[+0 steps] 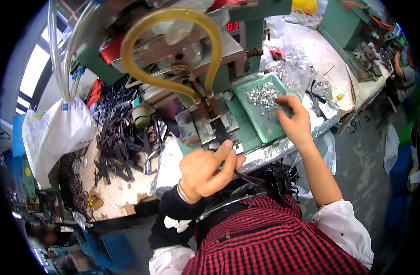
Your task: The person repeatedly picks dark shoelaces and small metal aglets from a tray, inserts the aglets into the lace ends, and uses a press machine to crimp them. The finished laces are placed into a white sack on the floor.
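Note:
My left hand (204,173) is closed on a black strap (220,131), its index fingertip pressing near the strap's end on the metal block (201,124) of a green press. A dark tail of strap (249,178) trails below that hand. Over the right side of a green tray (268,133) is my right hand (296,121), thumb and forefinger apart beside a heap of small silver metal pieces (263,95). Nothing shows between those two fingers; the other fingers are curled and partly hidden.
A looped yellow hose (173,13) hangs in front of the press head. Many black straps (120,142) are piled left of the press, beside a white plastic bag (58,133). Clear plastic bags (290,68) lie behind the tray. At far right is another person (405,73).

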Demonstrator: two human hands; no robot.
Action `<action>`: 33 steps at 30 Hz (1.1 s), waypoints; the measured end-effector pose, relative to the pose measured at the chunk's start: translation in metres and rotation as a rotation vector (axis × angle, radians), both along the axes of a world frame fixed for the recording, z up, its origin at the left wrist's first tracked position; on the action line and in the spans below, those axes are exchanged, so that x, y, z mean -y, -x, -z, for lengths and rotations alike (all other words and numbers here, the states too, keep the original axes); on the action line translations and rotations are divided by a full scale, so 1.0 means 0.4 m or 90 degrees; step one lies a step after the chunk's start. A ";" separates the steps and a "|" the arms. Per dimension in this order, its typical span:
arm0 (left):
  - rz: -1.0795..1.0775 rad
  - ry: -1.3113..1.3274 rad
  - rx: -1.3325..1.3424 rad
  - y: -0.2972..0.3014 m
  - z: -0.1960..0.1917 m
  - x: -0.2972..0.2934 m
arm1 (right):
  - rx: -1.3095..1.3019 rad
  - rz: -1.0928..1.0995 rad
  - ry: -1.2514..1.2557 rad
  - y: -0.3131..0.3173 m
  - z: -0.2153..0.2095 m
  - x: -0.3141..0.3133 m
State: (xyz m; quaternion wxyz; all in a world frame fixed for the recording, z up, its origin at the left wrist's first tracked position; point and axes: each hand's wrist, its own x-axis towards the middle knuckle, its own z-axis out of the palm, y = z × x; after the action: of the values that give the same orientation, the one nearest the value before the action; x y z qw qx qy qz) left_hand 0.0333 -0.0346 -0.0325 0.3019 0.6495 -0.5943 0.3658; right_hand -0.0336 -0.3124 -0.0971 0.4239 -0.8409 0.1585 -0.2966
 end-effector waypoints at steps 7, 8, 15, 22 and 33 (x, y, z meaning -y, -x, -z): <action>-0.037 -0.045 -0.202 0.056 -0.052 -0.095 | -0.102 0.035 0.297 -0.052 0.036 -0.070; -0.025 -0.075 -0.202 0.056 -0.049 -0.146 | -0.108 0.053 0.335 -0.059 0.037 -0.071; -0.771 0.096 -0.323 -0.416 0.144 -0.830 | -0.074 0.007 0.210 -0.033 0.098 0.019; -1.088 -0.061 -0.698 -0.620 0.333 -0.926 | -0.021 -0.022 0.096 -0.031 0.137 0.082; -0.744 0.100 -0.467 -0.364 0.207 -0.684 | 0.055 -0.057 -0.129 -0.036 0.016 -0.068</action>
State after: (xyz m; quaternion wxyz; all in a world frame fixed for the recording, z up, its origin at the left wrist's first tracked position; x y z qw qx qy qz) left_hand 0.1791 0.2391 -0.1152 0.2826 0.9211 0.0214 0.2671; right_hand -0.0193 -0.2852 -0.1034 0.5261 -0.7865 0.1317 -0.2957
